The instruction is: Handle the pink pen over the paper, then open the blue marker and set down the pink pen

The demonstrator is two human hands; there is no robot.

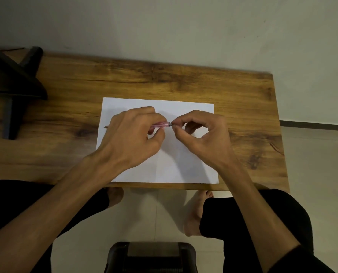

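Centrally, a slim pink translucent pen lay almost level just above the middle of a white sheet of paper, its pointed tip poking out at the left past the paper's edge. The left hand gripped the pen's barrel, its fingers curled round it so that most of the shaft was hidden. The right hand met the pen's right end, thumb and forefinger pinched together on the small dark end piece, the remaining fingers curved loosely behind. Both hands hovered over the upper half of the sheet, nearly touching each other at the pen. The paper rested flat near the lower edge of a wooden table with strong brown grain, which filled the middle band of the frame. At the upper left, a dark shelf-like stand sat on the tabletop, well apart from the paper. Bare forearms ran down to the lower corners. Below the table edge showed black-trousered knees, bare feet on a pale tiled floor, and a dark stool at the bottom centre. A plain pale wall filled the top.
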